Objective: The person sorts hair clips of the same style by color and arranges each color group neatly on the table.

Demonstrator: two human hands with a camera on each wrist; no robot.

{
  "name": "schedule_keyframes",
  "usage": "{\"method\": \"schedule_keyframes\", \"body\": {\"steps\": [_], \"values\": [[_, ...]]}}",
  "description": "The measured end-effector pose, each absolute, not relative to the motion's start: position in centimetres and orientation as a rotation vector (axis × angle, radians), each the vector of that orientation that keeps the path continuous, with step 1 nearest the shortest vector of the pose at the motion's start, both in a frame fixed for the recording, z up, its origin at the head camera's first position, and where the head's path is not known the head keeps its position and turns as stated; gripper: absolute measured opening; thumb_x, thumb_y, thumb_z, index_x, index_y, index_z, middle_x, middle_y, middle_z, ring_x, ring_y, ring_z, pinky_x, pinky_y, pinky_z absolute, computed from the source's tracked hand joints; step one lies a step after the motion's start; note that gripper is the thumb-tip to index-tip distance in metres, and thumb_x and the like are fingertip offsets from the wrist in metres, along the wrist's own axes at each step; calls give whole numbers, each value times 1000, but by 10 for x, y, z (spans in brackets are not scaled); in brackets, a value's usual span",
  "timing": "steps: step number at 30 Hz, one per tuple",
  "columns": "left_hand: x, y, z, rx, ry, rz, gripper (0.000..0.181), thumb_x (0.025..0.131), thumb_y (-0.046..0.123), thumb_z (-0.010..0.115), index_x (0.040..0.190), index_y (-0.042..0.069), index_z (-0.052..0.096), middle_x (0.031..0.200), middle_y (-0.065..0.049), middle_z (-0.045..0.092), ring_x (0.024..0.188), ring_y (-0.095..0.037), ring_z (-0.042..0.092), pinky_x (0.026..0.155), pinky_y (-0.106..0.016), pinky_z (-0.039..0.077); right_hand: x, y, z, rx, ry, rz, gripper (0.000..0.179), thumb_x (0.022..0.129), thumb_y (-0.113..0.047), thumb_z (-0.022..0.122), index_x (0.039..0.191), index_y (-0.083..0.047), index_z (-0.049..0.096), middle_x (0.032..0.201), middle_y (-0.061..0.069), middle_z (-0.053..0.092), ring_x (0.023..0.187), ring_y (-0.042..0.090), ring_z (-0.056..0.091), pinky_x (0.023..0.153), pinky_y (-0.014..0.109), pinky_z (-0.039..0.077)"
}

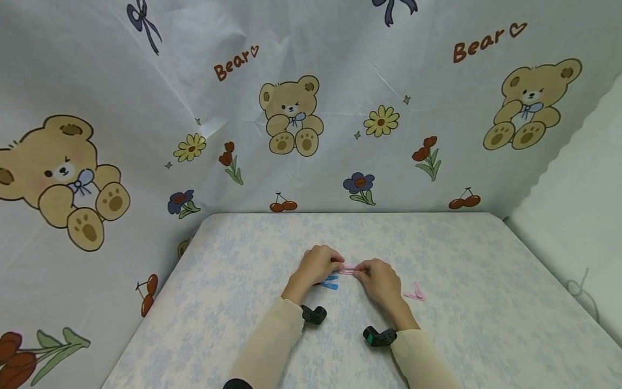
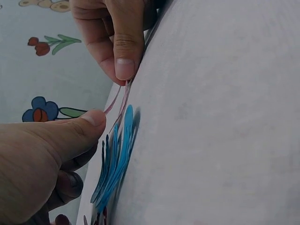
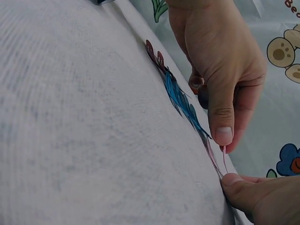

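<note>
Both hands meet over a pink hair clip (image 1: 346,269) near the middle of the table. My left hand (image 1: 318,265) pinches one of its thin strips between thumb and finger. From the other side, my right hand (image 1: 381,281) pinches the clip's right end. In the left wrist view, thin pink strips (image 2: 123,101) span the gap between the two thumbs. Several blue hair clips (image 1: 330,282) lie in an overlapping row just under the left hand. Dark red clips (image 3: 154,54) continue that row in the right wrist view, mostly hidden by the left hand in the head view.
Another pink hair clip (image 1: 416,293), spread in a V, lies on the table right of the right hand. The pale patterned tabletop (image 1: 466,259) ends at a bear-print curtain (image 1: 335,178) behind. A thin cord (image 1: 583,292) hangs beside the right edge.
</note>
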State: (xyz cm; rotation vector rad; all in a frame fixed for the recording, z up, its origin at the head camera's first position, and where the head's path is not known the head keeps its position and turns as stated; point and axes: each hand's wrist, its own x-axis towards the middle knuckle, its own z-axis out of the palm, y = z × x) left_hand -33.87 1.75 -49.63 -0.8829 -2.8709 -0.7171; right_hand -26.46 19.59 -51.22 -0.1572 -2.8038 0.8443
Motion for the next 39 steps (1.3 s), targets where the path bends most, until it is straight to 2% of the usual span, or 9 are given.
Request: {"method": "schedule_keyframes", "body": {"steps": [11, 39], "values": [[-338, 17, -496, -878, -2883, -694, 17, 93, 33, 72, 107, 26, 80, 104, 10, 77, 100, -12, 70, 93, -41, 51, -264, 194, -510, -174, -2803, 847, 6, 90, -28, 76, 91, -23, 80, 73, -5, 65, 63, 13, 54, 51, 30, 39], [-337, 17, -495, -847, -2922, -743, 16, 94, 29, 72, 106, 23, 80, 100, 8, 77, 95, -11, 69, 91, -37, 51, -269, 196, -515, -165, -2794, 816, 8, 91, -28, 75, 94, -23, 80, 81, -3, 69, 66, 13, 57, 54, 30, 41]]}}
